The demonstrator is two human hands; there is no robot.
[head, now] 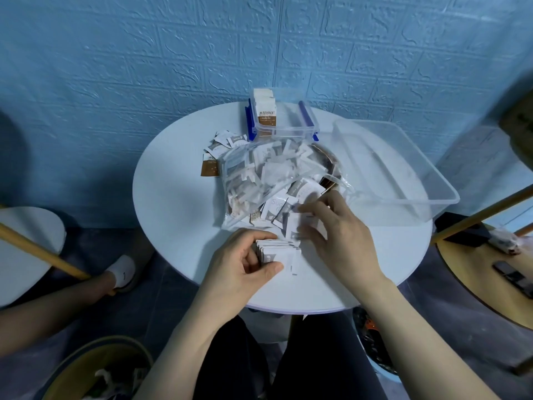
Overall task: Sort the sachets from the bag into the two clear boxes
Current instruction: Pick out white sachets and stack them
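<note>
Centrally, round white table [178, 203], blue brick wall [144, 53]; left hand [245, 264] pinches sachet stack [278, 249], right hand [337, 229] grips sachet.

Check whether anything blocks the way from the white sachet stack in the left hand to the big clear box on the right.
The right hand and the loose sachets spilling from the bag lie between the stack in the left hand and the large clear box; nothing else does.

clear bag [268, 174] of white sachets [278, 251] lies before two clear boxes [281, 119].
</note>
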